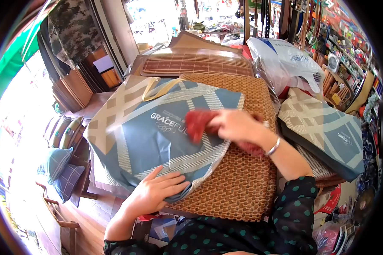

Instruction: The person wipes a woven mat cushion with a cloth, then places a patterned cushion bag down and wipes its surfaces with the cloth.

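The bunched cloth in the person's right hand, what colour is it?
The bunched cloth is dark red, best seen in the head view.

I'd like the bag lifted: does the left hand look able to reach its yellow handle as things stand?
Probably yes: the left hand lies open on the near part of the bag, and only the bag's surface lies between it and the yellow handle.

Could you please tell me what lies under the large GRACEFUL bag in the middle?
A brown woven mat shows under its right side, something pale at lower left; the bag hides the rest.
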Motion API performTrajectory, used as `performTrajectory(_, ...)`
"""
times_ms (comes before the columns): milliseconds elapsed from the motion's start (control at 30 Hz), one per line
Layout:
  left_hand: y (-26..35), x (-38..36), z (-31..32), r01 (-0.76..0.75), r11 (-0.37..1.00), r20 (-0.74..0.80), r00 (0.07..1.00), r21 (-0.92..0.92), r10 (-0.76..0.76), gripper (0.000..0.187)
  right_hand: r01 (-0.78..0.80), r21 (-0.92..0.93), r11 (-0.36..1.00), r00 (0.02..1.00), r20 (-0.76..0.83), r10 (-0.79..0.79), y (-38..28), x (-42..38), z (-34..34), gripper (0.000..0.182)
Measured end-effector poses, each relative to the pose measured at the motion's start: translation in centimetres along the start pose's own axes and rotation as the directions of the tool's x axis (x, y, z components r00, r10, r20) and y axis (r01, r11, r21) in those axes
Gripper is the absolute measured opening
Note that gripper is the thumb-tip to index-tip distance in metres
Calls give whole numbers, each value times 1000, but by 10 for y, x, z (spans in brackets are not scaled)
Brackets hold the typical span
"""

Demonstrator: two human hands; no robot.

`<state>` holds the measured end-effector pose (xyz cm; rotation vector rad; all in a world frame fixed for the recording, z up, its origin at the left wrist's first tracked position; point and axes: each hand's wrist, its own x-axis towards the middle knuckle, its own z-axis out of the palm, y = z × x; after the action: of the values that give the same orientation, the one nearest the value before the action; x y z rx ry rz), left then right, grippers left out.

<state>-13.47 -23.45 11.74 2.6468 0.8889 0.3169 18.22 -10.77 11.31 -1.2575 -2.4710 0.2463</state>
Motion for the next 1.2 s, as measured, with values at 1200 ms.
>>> performTrajectory(1200, -173, 101, -93, -695, -372, -756, 654, -615, 26, 56, 229, 446, 865, 558, -788, 259, 7, -75, -74, 41)
